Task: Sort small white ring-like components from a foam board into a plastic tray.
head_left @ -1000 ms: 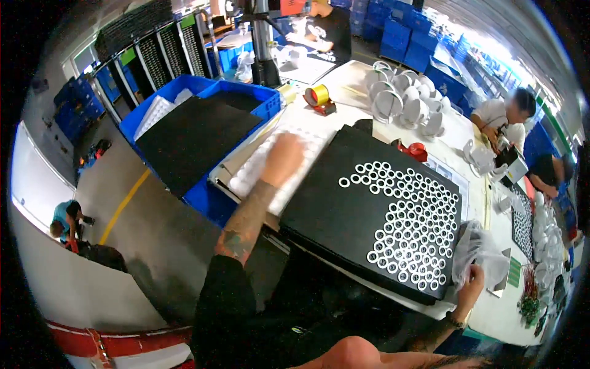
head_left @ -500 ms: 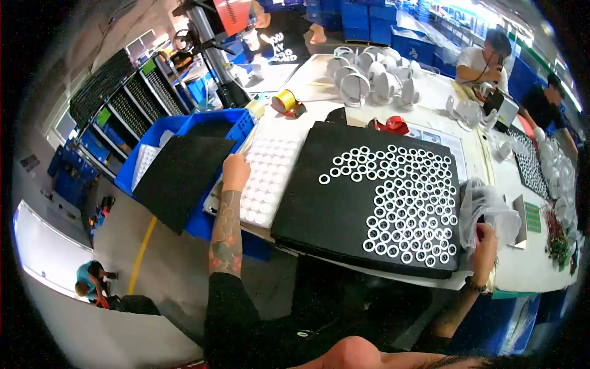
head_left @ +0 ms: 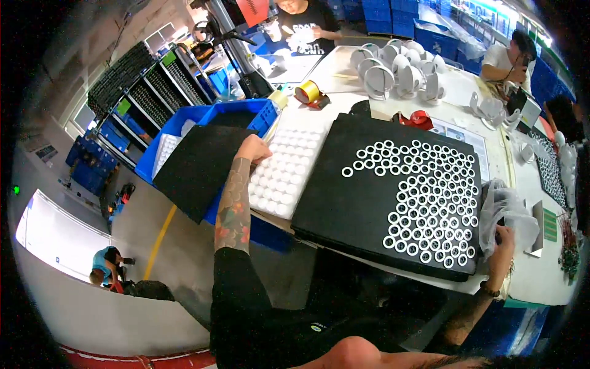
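My left hand (head_left: 254, 148) rests at the left edge of a white tray (head_left: 289, 167) filled with rows of round white caps. Its fingers are curled together over the caps, and whatever they pinch is hidden. On the right, my right hand (head_left: 503, 241) grips the near side of a crumpled clear plastic bag (head_left: 507, 212), with some fingers hidden in its folds. Between my hands lies a thick black board (head_left: 335, 206). Many white rings (head_left: 430, 215) with dark centres lie on its right part and along its upper side.
Blue bins (head_left: 212, 117) stand left of the tray, a black sheet (head_left: 198, 161) across them. Beyond the board are a yellow tape roll (head_left: 308, 92), a red tape dispenser (head_left: 416, 120) and white curved housings (head_left: 399, 72). Co-workers sit across and at right.
My left hand has moved a little farther up along the tray's left edge. My right hand stays at the plastic bag. The whole view has shifted slightly.
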{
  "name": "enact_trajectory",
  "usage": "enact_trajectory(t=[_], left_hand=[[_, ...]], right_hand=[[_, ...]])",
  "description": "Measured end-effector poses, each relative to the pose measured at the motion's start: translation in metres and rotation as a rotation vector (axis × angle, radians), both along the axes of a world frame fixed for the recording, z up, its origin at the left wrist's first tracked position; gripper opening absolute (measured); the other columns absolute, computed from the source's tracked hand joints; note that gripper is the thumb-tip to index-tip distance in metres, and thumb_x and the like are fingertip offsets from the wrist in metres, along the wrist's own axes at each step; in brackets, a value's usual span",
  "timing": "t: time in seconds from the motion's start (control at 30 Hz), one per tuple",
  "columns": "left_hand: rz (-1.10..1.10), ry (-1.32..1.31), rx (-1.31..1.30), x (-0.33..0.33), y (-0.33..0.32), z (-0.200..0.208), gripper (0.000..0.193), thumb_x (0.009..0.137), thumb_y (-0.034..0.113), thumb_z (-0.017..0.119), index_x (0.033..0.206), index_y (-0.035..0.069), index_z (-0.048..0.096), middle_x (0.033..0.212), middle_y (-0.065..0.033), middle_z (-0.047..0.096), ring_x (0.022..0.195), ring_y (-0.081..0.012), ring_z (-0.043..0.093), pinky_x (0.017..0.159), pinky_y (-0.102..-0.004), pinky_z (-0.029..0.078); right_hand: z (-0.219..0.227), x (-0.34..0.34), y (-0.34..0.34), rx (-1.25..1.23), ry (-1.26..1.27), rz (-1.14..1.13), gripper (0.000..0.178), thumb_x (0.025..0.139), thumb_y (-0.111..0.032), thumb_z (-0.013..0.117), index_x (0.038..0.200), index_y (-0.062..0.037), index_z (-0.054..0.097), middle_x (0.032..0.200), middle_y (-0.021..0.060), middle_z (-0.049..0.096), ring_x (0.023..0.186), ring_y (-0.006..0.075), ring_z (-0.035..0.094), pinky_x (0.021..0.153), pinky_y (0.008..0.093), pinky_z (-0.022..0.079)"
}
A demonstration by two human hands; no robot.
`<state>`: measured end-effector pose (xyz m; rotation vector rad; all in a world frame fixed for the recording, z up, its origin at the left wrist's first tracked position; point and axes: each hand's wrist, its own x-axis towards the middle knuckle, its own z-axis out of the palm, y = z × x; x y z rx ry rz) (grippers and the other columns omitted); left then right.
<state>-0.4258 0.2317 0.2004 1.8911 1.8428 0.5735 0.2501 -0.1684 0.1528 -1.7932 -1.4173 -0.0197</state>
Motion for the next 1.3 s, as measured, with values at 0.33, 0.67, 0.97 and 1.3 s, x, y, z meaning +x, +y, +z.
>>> enact_trajectory(t=[0.33, 0.67, 0.97, 1.3], left_hand=[[0.061, 0.381, 0.413, 0.008, -0.008, -0.027, 0.02, 0.07, 0.025, 0.087, 0.08, 0.008, 0.082, 0.083, -0.0187, 0.075, 0.078, -0.0382, 0.074, 0.077, -0.0451, 0.06], [-0.039, 0.078, 0.196, -0.032, 0.004, -0.027, 0.02, 0.077, 0.019, 0.082, 0.088, 0.002, 0.078, 0.08, -0.0154, 0.075, 0.067, -0.0272, 0.07, 0.066, -0.0403, 0.056], [-0.021, -0.056, 0.605, 0.035, -0.116, -0.024, 0.008, 0.095, 0.008, 0.064, 0.096, 0.002, 0.058, 0.103, -0.0211, 0.061, 0.101, -0.0401, 0.06, 0.09, -0.0469, 0.048], [-0.509, -1.203, -0.115, 0.229, -0.305, -0.008, 0.003, 0.099, -0.002, 0.067, 0.102, -0.003, 0.065, 0.126, -0.0133, 0.067, 0.101, -0.0135, 0.069, 0.087, -0.0277, 0.059]], right_hand=[[-0.026, 0.035, -0.036, 0.272, 0.139, -0.345, 0.029, 0.106, -0.015, 0.062, 0.125, 0.0051, 0.071, 0.129, 0.0128, 0.072, 0.112, 0.0219, 0.069, 0.096, 0.0337, 0.053], [-0.068, -0.16, -0.045, 0.594, 0.357, 0.039, 0.016, 0.101, 0.001, 0.058, 0.113, 0.0037, 0.068, 0.11, 0.0141, 0.067, 0.082, 0.0187, 0.063, 0.07, 0.0276, 0.054], [-0.016, -0.248, -0.014, 0.092, 0.707, 0.429, 0.041, 0.089, 0.011, 0.074, 0.128, 0.0067, 0.062, 0.092, 0.0125, 0.075, 0.084, 0.0194, 0.075, 0.077, 0.0281, 0.059], [0.022, -0.279, 0.03, 0.21, 0.412, 0.346, 0.029, 0.089, -0.002, 0.079, 0.119, -0.0029, 0.077, 0.096, 0.0133, 0.078, 0.074, 0.0174, 0.072, 0.068, 0.0273, 0.055]])
